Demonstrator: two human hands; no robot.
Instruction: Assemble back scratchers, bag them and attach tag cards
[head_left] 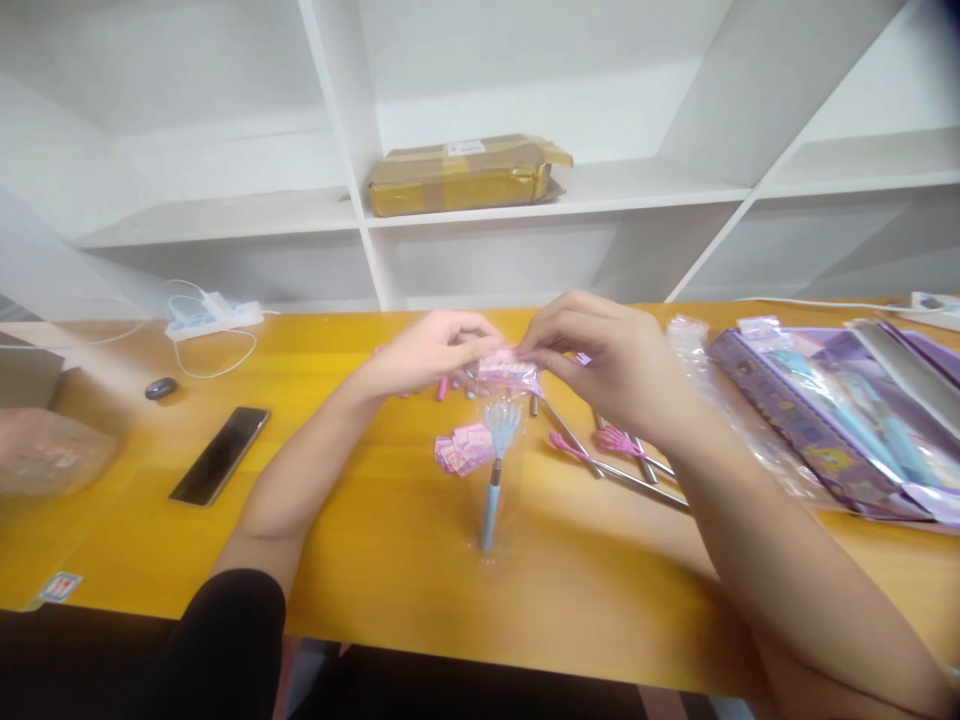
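Left hand: the left hand (459, 345) pinches the left end of the pink printed card header (510, 372); blur hides the exact fingertip contact.
Right hand: the right hand (604, 350) pinches the header's upper right corner between thumb and fingers.
Clear plastic bag: the slim transparent bag (495, 553) hangs below the header, between the forearms, above the orange-yellow wooden table (390, 590).
Light-blue scratcher: the hand-shaped back scratcher with a blue grip (491, 515) sits inside the bag, claw end up.
Handling: probably light overall; the film looks slippery and limp, the card thin and easily creased, the scratcher stiff.
Where to hold: likely best by the header's two ends, or through the film around the grip.
Nearby: a loose pile of small pink cards (461, 450) lies just left of the claw.
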